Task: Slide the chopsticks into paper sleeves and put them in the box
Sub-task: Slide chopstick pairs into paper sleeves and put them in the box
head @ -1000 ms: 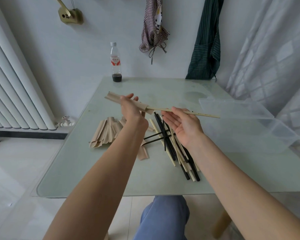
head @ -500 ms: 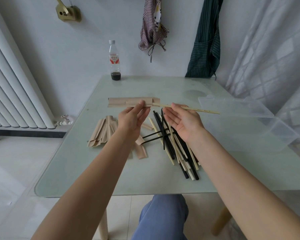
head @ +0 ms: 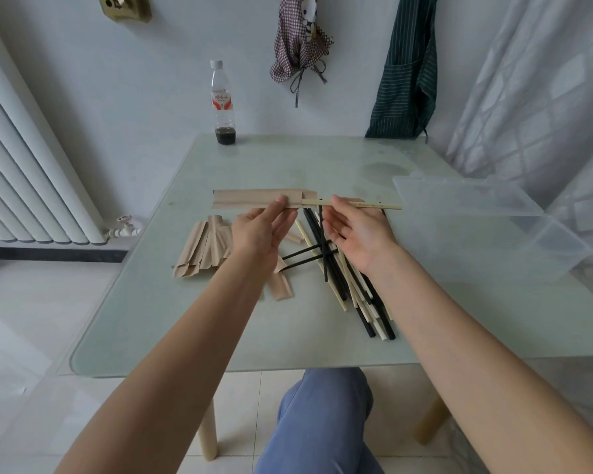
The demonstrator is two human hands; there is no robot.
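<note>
My left hand [head: 264,230] pinches paper sleeve [head: 257,200], held above table [head: 185,336] centre. My right hand [head: 356,227] grips pale chopsticks [head: 356,203], tips just inside sleeve mouth. Keep both level, push straight, steady. Box [head: 493,234] waits at right edge.

A brown paper sleeve [head: 254,200] is held level above the table, a pale wooden chopstick [head: 353,203] partly inserted at its right end. Loose black and pale chopsticks [head: 353,285] are heaped below, spare sleeves [head: 202,251] fanned at left, the clear plastic box [head: 486,227] at right.
</note>
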